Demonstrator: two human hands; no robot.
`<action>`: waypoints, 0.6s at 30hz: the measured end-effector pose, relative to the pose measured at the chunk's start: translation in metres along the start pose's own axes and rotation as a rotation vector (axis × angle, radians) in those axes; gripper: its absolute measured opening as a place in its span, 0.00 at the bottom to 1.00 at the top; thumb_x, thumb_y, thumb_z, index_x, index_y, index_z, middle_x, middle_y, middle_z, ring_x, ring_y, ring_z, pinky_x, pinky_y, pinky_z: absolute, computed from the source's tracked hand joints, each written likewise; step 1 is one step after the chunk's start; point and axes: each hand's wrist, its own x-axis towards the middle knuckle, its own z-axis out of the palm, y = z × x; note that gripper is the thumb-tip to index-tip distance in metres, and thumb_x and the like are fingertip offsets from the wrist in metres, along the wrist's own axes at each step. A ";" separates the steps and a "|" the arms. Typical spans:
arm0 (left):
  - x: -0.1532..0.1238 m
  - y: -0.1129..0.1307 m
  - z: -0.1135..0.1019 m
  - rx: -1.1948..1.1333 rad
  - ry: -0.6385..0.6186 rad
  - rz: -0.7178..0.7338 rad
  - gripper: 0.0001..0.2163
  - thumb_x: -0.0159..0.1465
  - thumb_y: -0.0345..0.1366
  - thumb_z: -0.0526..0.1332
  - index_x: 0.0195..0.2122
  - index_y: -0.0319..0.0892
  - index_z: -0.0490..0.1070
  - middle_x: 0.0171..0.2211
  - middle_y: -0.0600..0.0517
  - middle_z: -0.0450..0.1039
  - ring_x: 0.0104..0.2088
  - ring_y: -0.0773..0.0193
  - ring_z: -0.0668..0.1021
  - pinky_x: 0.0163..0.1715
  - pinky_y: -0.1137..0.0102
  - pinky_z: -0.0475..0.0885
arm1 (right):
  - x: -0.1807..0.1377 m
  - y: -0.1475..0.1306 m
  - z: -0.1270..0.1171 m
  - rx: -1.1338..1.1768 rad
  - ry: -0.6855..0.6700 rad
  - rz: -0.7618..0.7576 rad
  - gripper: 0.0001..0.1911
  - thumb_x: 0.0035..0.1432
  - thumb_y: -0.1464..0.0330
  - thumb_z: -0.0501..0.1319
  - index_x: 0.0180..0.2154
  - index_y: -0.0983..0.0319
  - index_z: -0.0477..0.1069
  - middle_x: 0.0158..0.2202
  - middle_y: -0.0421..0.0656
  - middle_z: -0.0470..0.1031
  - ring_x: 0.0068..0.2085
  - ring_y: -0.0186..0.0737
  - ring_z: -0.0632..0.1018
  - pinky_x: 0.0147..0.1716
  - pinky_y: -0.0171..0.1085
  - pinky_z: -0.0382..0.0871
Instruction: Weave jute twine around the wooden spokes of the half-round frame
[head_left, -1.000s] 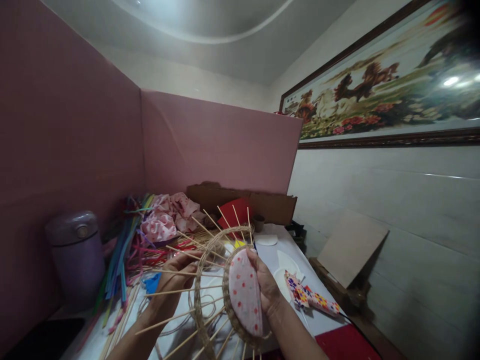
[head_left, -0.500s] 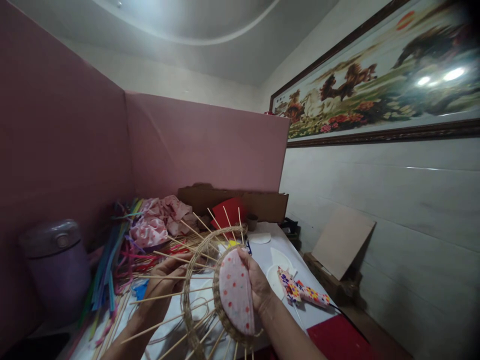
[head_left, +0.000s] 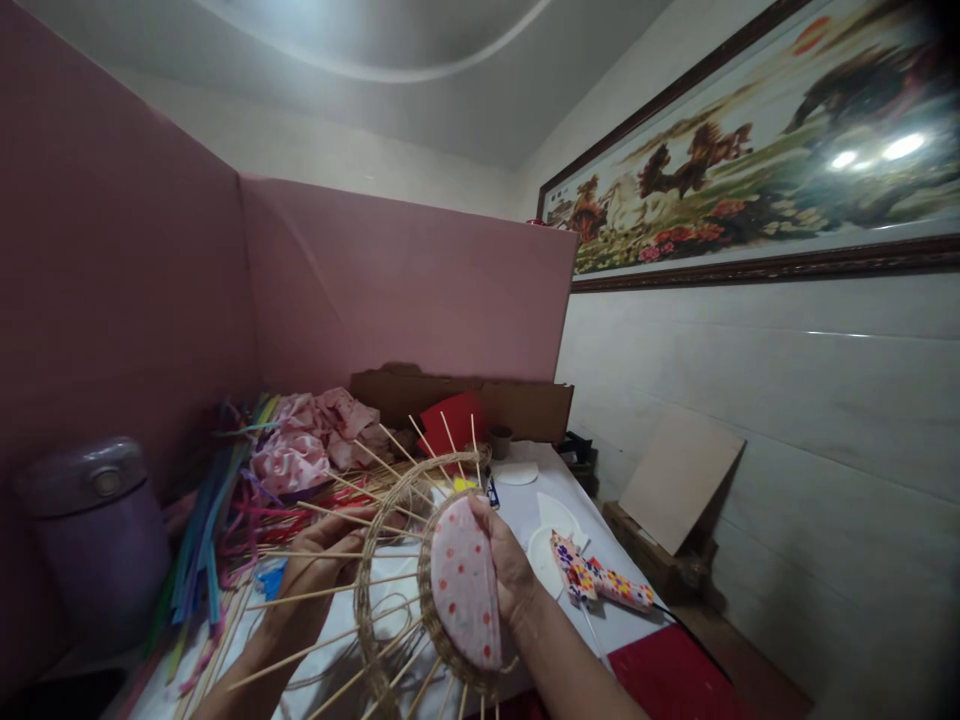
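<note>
Both hands hold a half-woven basket (head_left: pixel 390 590) tilted on its side: a round base covered in pink dotted cloth (head_left: pixel 461 590), a woven rattan rim, and several thin wooden spokes fanning out to the left and up. My right hand (head_left: pixel 506 565) grips the base from behind, fingers curled over its top edge. My left hand (head_left: pixel 319 560) is closed among the spokes at the woven band, pinching the rattan strand there.
On the white table lie a flower-patterned glue gun (head_left: pixel 596 583), white paper discs (head_left: pixel 551 530), pink dotted cloth (head_left: pixel 307 445), coloured strips (head_left: pixel 202 520) and a purple lidded pot (head_left: pixel 94 525). A cardboard box (head_left: pixel 525 408) with red sheets stands behind. Pink partition walls close the left and back.
The basket and both hands have drifted slightly left and down in view as the head moved. The grip of both hands looks unchanged.
</note>
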 end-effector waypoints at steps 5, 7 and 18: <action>-0.004 0.006 0.004 0.002 -0.022 0.011 0.13 0.44 0.34 0.68 0.32 0.41 0.77 0.25 0.52 0.77 0.23 0.67 0.73 0.23 0.75 0.65 | 0.001 0.001 -0.005 -0.030 -0.025 -0.013 0.12 0.51 0.62 0.60 0.27 0.66 0.71 0.21 0.44 0.77 0.31 0.44 0.80 0.39 0.43 0.71; -0.005 0.006 0.005 0.009 -0.041 0.017 0.12 0.45 0.34 0.68 0.33 0.41 0.77 0.25 0.51 0.77 0.23 0.67 0.73 0.23 0.75 0.64 | 0.001 0.003 -0.007 -0.032 -0.029 0.000 0.13 0.52 0.61 0.60 0.27 0.66 0.71 0.21 0.45 0.77 0.31 0.44 0.80 0.38 0.43 0.71; -0.003 -0.002 0.003 0.004 -0.041 0.056 0.11 0.47 0.34 0.67 0.32 0.39 0.76 0.19 0.55 0.71 0.19 0.71 0.68 0.19 0.76 0.59 | -0.004 0.004 -0.004 -0.095 -0.005 0.026 0.17 0.52 0.57 0.59 0.30 0.66 0.72 0.24 0.48 0.79 0.24 0.44 0.78 0.31 0.43 0.72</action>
